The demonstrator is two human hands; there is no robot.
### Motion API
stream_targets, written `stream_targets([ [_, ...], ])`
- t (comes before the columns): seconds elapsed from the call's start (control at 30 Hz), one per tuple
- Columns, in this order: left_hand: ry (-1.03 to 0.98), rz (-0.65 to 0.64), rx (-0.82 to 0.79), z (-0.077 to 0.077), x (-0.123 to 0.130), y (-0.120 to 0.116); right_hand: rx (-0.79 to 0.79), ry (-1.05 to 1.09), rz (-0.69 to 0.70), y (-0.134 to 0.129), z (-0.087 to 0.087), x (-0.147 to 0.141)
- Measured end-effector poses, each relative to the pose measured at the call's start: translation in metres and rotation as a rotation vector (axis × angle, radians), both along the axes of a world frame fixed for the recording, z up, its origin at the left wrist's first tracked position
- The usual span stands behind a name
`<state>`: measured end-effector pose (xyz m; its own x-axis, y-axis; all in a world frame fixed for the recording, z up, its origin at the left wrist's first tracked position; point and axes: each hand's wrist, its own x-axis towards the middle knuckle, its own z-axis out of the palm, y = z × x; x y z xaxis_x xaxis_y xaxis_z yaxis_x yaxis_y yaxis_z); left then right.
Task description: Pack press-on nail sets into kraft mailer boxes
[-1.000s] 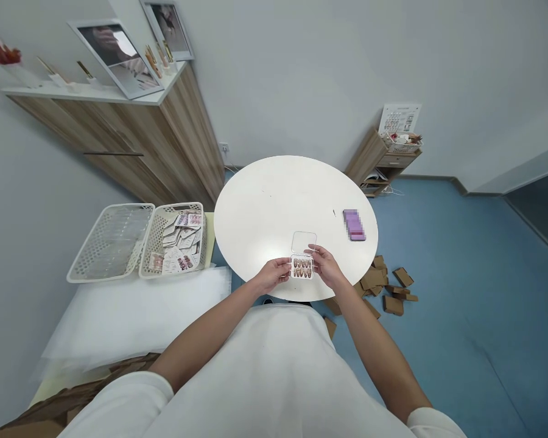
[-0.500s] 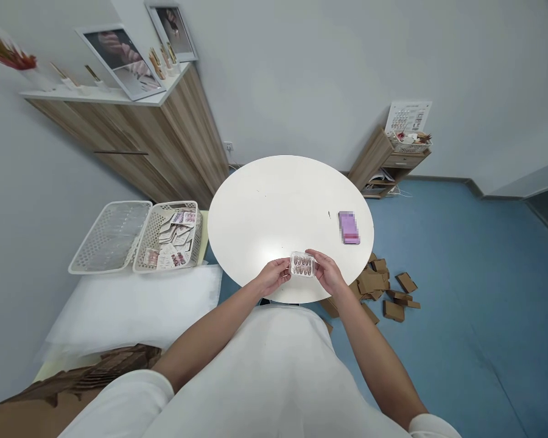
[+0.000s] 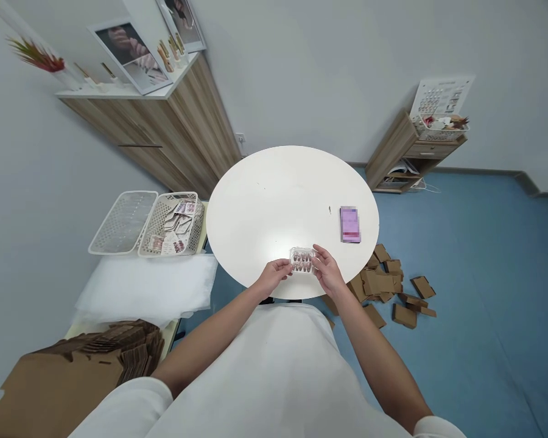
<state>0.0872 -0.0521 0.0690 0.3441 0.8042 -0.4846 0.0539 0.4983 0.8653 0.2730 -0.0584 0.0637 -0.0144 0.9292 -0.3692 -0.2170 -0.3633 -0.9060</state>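
Between my two hands is a small clear plastic case of press-on nails [image 3: 302, 260], with two rows of brownish-pink nails showing. My left hand [image 3: 274, 275] pinches its left edge between thumb and fingers. On the opposite edge, my right hand [image 3: 327, 272] grips the case, the fingers bent over its side. The case is held over the near edge of the round white table [image 3: 274, 213]. Farther right on the tabletop lies a purple, pixelated phone-like rectangle [image 3: 350, 224], with a tiny dark object [image 3: 329, 210] close to it.
Left of the table, a white basket [image 3: 141, 243] holds packets beside a basket of clear plastic [image 3: 101, 243]. White sheets [image 3: 150, 286] and flattened cardboard [image 3: 64, 383] lie nearer me. Small brown boxes [image 3: 379, 281] litter the floor at right. A cabinet [image 3: 201, 121] and a shelf unit [image 3: 393, 149] line the wall.
My view has shifted slightly, so the surroundings sit differently in frame. Both hands still hold the nail case; the right fingers have moved further over its right side.
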Motion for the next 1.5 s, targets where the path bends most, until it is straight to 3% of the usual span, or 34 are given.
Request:
stream_targets([
  [0.13, 0.037, 0.065, 0.025, -0.001, 0.006, 0.000, -0.092, 0.022, 0.005, -0.007, 0.000, 0.001],
  [0.27, 0.077, 0.107, 0.036, -0.003, 0.010, -0.001, -0.081, -0.032, -0.035, -0.009, -0.006, -0.001],
  [0.53, 0.153, 0.145, 0.113, -0.025, 0.006, 0.003, -0.037, -0.079, -0.059, 0.006, -0.022, -0.021],
  [0.67, 0.174, 0.222, 0.178, -0.028, -0.007, 0.010, -0.028, -0.078, -0.098, 0.017, -0.023, -0.037],
  [0.93, 0.200, 0.233, 0.291, -0.034, -0.065, 0.029, -0.039, -0.127, -0.063, 0.045, -0.026, -0.096],
  [1.23, 0.375, 0.242, 0.209, -0.045, -0.154, 0.061, -0.017, -0.381, 0.113, 0.084, -0.041, -0.183],
  [1.5, 0.525, 0.193, 0.180, -0.064, -0.206, 0.087, -0.039, -0.510, 0.269, 0.115, -0.057, -0.240],
])
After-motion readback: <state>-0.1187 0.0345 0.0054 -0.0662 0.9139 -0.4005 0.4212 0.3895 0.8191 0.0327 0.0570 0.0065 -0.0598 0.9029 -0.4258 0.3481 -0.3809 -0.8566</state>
